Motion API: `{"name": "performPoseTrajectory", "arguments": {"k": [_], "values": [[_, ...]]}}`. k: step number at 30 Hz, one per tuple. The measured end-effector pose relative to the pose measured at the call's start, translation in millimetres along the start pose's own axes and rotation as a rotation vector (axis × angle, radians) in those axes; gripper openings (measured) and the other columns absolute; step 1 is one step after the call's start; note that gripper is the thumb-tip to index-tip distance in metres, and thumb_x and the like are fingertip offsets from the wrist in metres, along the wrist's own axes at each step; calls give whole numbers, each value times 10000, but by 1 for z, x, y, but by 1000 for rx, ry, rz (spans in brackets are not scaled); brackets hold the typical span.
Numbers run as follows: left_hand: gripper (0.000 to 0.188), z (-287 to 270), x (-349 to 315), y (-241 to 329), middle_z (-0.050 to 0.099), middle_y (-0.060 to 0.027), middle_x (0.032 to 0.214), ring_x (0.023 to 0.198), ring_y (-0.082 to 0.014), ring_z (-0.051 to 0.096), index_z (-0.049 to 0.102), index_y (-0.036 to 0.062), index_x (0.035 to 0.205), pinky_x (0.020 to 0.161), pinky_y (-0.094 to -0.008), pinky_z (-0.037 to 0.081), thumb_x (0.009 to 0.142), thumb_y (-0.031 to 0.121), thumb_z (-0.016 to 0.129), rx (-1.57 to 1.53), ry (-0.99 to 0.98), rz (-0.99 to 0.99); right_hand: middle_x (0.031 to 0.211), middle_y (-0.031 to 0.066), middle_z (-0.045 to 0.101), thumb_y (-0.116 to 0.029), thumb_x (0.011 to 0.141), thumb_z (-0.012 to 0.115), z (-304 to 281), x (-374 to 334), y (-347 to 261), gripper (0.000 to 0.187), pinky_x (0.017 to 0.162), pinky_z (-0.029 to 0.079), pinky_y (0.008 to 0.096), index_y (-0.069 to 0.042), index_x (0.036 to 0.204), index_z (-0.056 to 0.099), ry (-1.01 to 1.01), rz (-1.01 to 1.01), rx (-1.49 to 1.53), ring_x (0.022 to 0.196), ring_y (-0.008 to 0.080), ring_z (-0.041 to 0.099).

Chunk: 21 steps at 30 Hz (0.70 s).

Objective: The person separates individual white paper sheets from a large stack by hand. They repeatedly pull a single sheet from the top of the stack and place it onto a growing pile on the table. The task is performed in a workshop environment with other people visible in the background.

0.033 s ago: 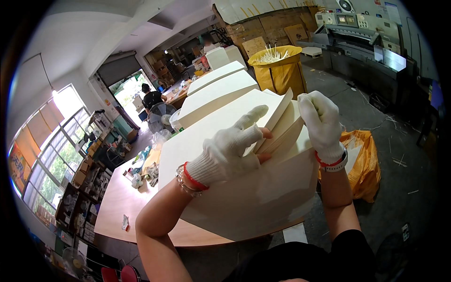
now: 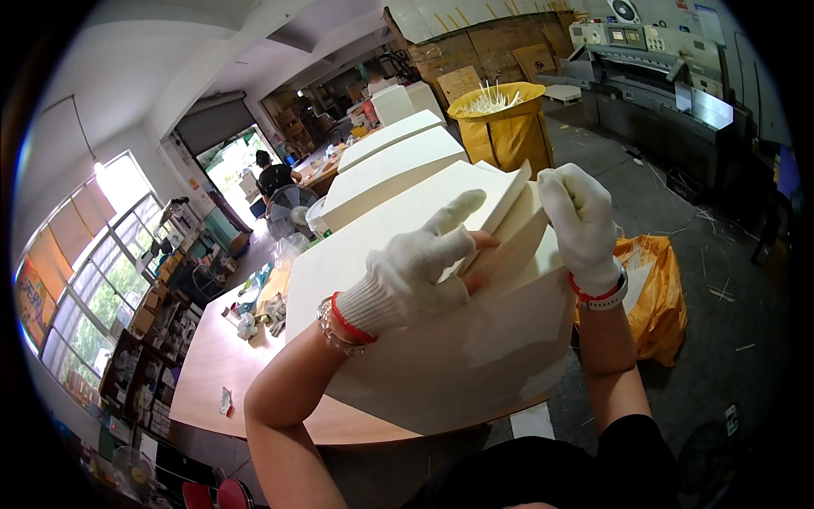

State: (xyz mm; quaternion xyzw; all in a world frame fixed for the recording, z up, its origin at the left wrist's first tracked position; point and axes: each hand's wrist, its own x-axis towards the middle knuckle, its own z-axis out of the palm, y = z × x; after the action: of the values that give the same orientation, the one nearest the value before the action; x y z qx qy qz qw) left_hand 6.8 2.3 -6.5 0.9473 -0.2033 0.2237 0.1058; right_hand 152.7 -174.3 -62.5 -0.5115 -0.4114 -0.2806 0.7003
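A tall stack of large white paper sheets (image 2: 449, 373) lies in front of me, its near right corner lifted and bent into layers. My left hand (image 2: 420, 263), in a white knit glove with some bare fingertips, rests on the stack. One gloved finger stretches over the top sheet, while the bare fingertips grip among the bent layers, slightly blurred. Closed in a fist-like pinch, my right hand (image 2: 577, 212), also gloved, holds the raised corner of the lifted sheets (image 2: 519, 237). Its fingertips are partly hidden.
More white paper stacks (image 2: 394, 174) continue behind. A yellow bin (image 2: 504, 136) of paper strips and an orange bag (image 2: 657, 297) stand to the right, near a large machine (image 2: 653, 85). Cloths and scraps (image 2: 271, 310) lie on the wooden table (image 2: 220, 356). A person (image 2: 273, 176) is farther off.
The bent layers between my hands have shifted slightly and their edges look closer together. Both hands stay nearly in place.
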Motion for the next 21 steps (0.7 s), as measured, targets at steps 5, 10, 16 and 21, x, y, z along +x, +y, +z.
{"name": "performPoseTrajectory", "arguments": {"k": [5, 10, 16, 21], "values": [[297, -7, 0, 5, 554, -188, 1432, 1102, -310, 680, 677, 47, 1081, 889, -302, 540, 785, 36, 692, 157, -67, 37, 593, 43, 425, -81, 938, 640, 1, 1, 7, 333, 504, 341, 335, 8, 657, 484, -20, -91, -74, 537, 119, 415], [366, -7, 4, 6, 561, -200, 1417, 1119, -325, 676, 674, 46, 1084, 892, -304, 544, 738, 68, 791, 35, -86, -27, 598, 37, 437, -75, 938, 637, -2, 0, 7, 315, 506, 345, 331, 4, 664, 504, -4, -38, -35, 541, 115, 424], [487, -6, 1, 7, 525, -200, 1453, 1180, -333, 644, 687, 80, 1103, 941, -323, 530, 662, 112, 892, 76, -13, -12, 606, 35, 454, -65, 941, 630, 0, 0, 7, 300, 512, 354, 316, 3, 672, 517, -1, -42, -13, 548, 107, 436], [385, -7, 1, 10, 515, -204, 1462, 1167, -323, 655, 693, 87, 1119, 931, -328, 535, 747, 12, 758, 63, -38, -20, 617, 33, 466, -71, 941, 639, -1, -2, 2, 290, 520, 360, 313, 4, 686, 524, -30, 33, 45, 556, 106, 441]]}}
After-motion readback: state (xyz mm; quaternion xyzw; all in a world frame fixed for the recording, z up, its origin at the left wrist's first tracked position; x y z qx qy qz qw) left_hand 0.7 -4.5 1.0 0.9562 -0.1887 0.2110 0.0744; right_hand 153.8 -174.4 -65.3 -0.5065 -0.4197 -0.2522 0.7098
